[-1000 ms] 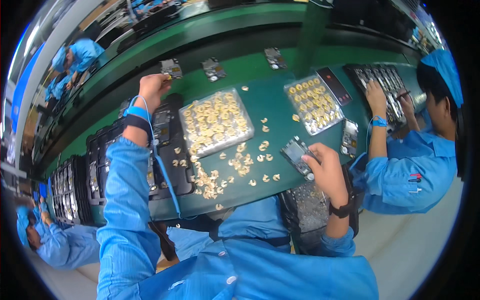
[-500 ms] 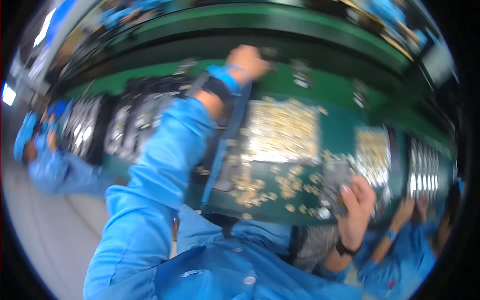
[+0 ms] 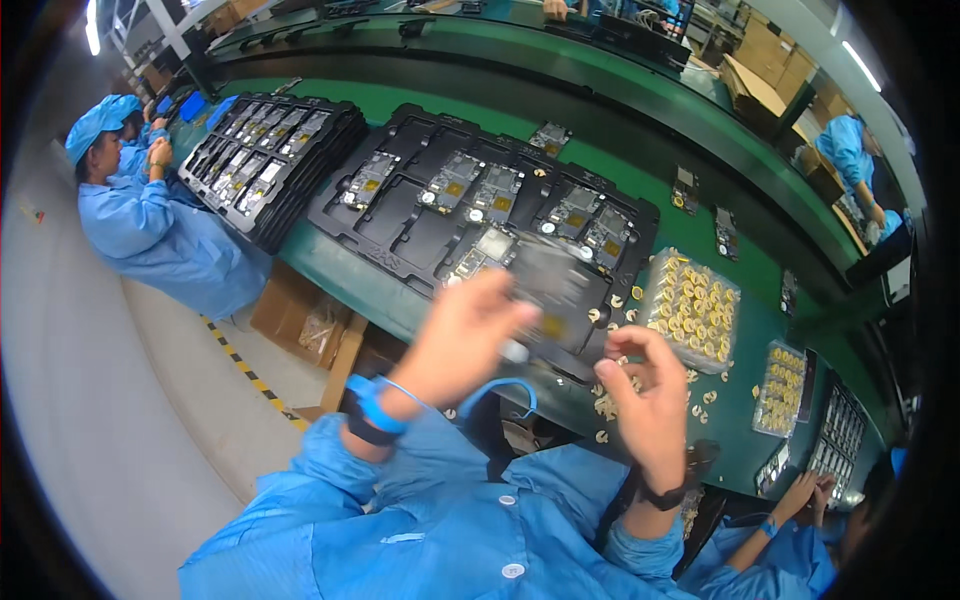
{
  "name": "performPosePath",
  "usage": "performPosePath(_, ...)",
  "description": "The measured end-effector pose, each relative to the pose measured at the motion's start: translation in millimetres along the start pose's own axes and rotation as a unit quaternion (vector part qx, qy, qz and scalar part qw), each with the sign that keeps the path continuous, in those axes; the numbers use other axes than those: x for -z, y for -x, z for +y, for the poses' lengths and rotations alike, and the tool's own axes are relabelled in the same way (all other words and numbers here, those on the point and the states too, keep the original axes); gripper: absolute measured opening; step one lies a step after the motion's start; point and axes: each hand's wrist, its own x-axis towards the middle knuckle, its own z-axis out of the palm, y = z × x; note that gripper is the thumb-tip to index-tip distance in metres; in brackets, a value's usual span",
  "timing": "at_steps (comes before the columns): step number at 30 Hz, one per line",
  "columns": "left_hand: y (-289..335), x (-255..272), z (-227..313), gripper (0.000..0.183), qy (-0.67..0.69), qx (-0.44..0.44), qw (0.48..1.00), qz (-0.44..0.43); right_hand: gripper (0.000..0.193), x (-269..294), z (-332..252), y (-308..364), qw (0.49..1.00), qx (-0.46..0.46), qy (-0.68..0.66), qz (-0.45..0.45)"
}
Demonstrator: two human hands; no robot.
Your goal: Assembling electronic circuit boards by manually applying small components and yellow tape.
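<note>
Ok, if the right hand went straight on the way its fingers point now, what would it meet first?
Most likely the blurred circuit board in the left hand, just leftward of the right hand; depth is unclear, so it might pass over or under it.

Bright | overhead tube lights (image 3: 864,66) | circuit board (image 3: 552,272) motion-blurred | edges bent

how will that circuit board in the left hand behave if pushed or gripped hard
The circuit board is blurred, but it juts flat beyond the left hand, so it is probably stiff. It looks thin, so likely light and unlikely to roll. Similar boards in the black tray show exposed components, so hard pressing might damage it.
</note>
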Motion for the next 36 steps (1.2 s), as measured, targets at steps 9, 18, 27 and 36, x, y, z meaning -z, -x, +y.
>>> performPosePath(9, -81.8, 212.4, -81.0, 0.034, -0.303, -0.068, 0.921, 0.236, 0.016, 201.3, -64.6, 27.8, 0.928, -0.060, 0.339, 0.144)
performPosePath(18, -107.0, 204.0, -122.5, 0.033, -0.379, -0.078, 0.889, 0.245, 0.023, 329.2, -9.6, -116.6, 0.843, -0.038, 0.480, 0.239)
performPosePath(27, -109.8, 163.3, -106.6, 0.035, -0.583, -0.060, 0.763, 0.272, 0.042, 431.7, 122.2, -240.5, 0.686, -0.265, 0.588, 0.337)
performPosePath(36, -91.9, 141.4, -111.1, 0.046, -0.646, -0.008, 0.707, 0.287, 0.029, 405.5, 84.8, -269.9, 0.690, -0.175, 0.648, 0.269)
